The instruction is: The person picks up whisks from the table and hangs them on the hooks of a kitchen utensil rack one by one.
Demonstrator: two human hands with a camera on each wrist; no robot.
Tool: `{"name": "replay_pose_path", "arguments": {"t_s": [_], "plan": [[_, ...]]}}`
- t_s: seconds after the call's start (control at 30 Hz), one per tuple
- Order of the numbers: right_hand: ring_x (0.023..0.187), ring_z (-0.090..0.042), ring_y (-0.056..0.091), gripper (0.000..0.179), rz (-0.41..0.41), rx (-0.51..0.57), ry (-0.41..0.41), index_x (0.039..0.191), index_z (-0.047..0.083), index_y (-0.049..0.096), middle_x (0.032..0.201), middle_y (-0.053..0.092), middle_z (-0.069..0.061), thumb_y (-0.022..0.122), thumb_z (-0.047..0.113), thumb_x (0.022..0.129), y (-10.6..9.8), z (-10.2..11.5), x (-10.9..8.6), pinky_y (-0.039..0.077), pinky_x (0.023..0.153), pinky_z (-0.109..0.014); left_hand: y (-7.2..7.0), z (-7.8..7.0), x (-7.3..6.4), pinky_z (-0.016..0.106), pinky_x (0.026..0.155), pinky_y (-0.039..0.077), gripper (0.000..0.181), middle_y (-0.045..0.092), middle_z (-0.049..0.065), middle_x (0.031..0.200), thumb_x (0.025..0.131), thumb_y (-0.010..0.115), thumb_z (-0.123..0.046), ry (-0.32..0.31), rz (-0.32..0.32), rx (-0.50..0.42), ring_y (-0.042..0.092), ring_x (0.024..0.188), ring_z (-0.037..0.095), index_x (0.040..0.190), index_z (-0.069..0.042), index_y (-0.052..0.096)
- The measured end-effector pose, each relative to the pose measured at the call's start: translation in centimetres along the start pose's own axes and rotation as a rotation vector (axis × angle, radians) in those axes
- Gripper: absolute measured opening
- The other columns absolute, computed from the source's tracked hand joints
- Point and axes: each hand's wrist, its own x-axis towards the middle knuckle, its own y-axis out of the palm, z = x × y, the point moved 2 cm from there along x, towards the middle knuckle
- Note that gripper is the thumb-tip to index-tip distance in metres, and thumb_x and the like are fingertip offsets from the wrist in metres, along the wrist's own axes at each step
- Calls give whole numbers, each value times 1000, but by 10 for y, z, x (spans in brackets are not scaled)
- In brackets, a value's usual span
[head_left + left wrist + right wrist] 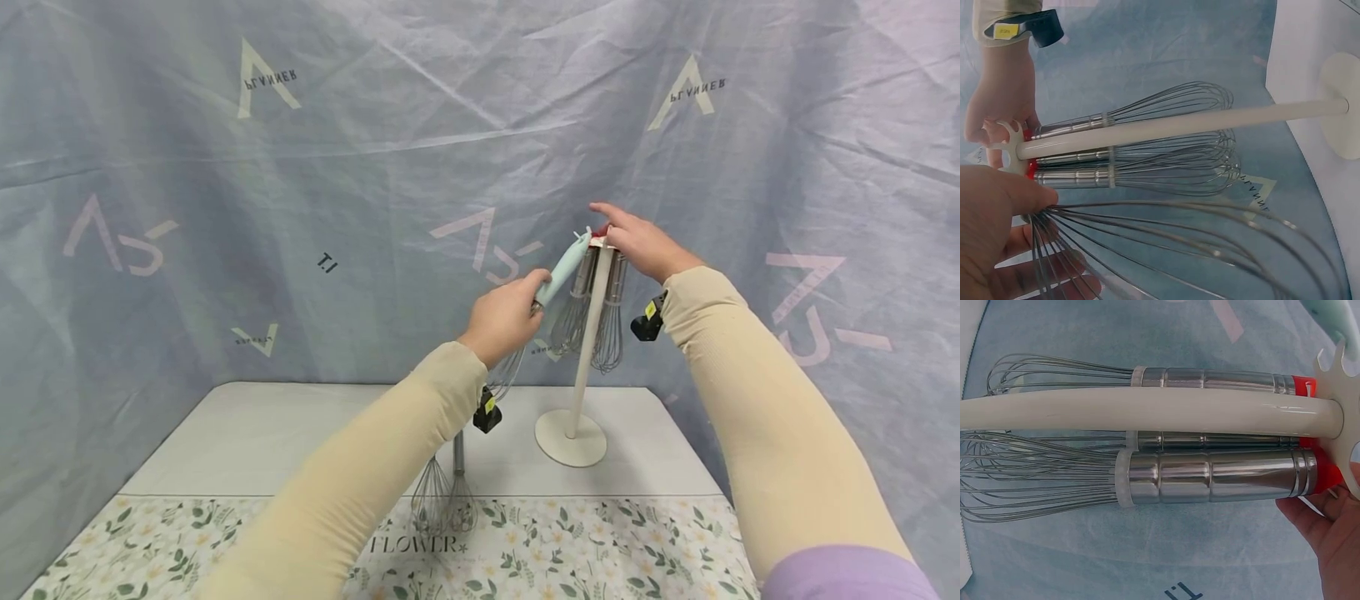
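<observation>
My left hand grips a whisk with a mint-green handle. The handle slants up to the right, its tip close to the hooked top of a white stand. In the left wrist view the held whisk's wire loops fan out past my left thumb. My right hand holds the stand's top, beside the red end of a hanging whisk. Three steel-handled whisks hang from the stand, the closest one's handle showing in the right wrist view.
On the table, two more whisks lie near the flowered cloth, partly behind my left forearm. The stand's round base sits at the table's right rear. A grey-blue printed curtain hangs behind and at both sides.
</observation>
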Motion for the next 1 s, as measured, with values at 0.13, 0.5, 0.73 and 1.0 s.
{"name": "replay_pose_path", "arguments": {"t_s": [0.13,0.5,0.73,1.0], "plan": [[140,-40,39,64,-8,-12,-4,164,27,16,155,40,-21,27,28,101,0,2,0,33,108,-62,5,-1,0,30,47,45,48,69,0,114,101,63,-19,-16,-3,4,58,59,13,145,-25,47],[143,-39,36,64,-12,-24,-3,164,27,17,156,39,-21,28,26,101,0,3,3,32,110,-62,31,-1,1,33,54,49,68,66,-3,106,95,72,-19,-92,-9,-45,60,69,12,153,-30,37],[143,-40,35,64,-13,-40,5,164,28,16,157,37,-21,28,28,101,0,-2,4,31,111,-63,62,3,-6,34,50,47,85,64,-3,108,92,77,-19,-186,-4,-173,58,67,13,157,-40,26],[143,-41,35,63,-15,-63,0,164,26,16,157,37,-21,26,28,101,0,-3,3,31,110,-63,88,4,-17,34,63,52,74,64,-2,120,93,75,-25,-239,-14,-257,65,86,16,156,-26,35]]}}
